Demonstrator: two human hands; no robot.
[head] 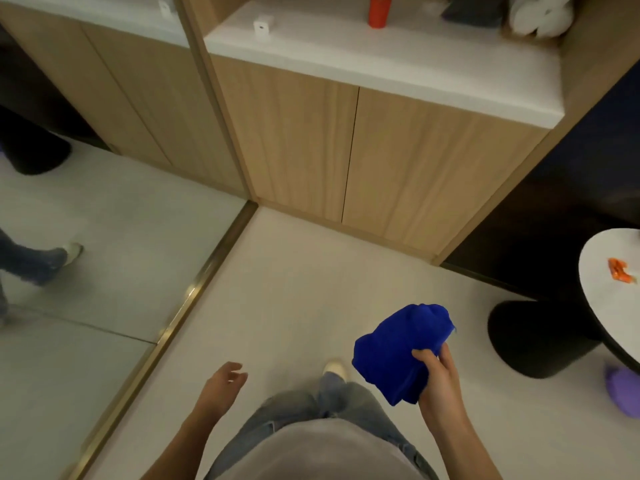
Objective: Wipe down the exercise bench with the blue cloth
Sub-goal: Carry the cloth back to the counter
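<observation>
You had two hands in view, the left (pixel 221 384) and the right (pixel 441 379), and one blue cloth (pixel 398 348). One red cup (pixel 380 10) stood on the shelf (pixel 381 60), one orange wrapper (pixel 621 270) lay on the round tabletop (pixel 602 306), and two cabinet doors (pixel 287 143) faced you.

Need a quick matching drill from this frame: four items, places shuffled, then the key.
Items:
1. blue cloth
2. red cup
3. orange wrapper
4. left hand

Places or states:
A. on the white counter above the wooden cabinet doors
B. empty, fingers open, over the floor
C. bunched in the right hand
D. on the round white table at the right edge

Pairs: 1-C, 2-A, 3-D, 4-B
</observation>
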